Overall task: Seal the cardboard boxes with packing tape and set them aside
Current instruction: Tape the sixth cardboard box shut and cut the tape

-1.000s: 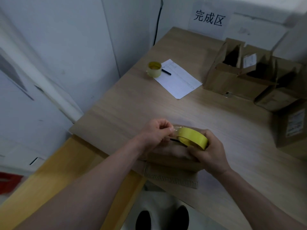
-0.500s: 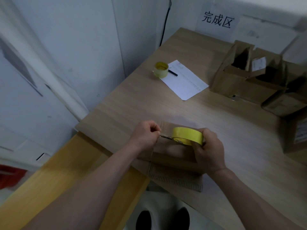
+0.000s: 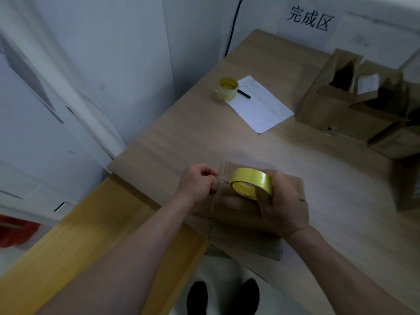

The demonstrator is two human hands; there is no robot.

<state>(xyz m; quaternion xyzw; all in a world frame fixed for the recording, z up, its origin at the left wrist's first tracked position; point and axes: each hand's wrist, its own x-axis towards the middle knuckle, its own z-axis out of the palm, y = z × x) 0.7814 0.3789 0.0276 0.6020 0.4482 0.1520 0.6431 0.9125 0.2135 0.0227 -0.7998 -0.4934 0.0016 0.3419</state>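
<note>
Your right hand point(image 3: 281, 205) held the light yellow tape roll point(image 3: 251, 183) over the flat cardboard box point(image 3: 238, 212). Your left hand point(image 3: 197, 183) pinched what looked like the thin, sticky tape end, best held at its tip.

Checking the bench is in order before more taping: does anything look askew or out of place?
The cardboard box being taped juts past the table edge toward the person. The open boxes at far right sit jumbled at angles, flaps up. Nothing looks spilled or damaged.
</note>
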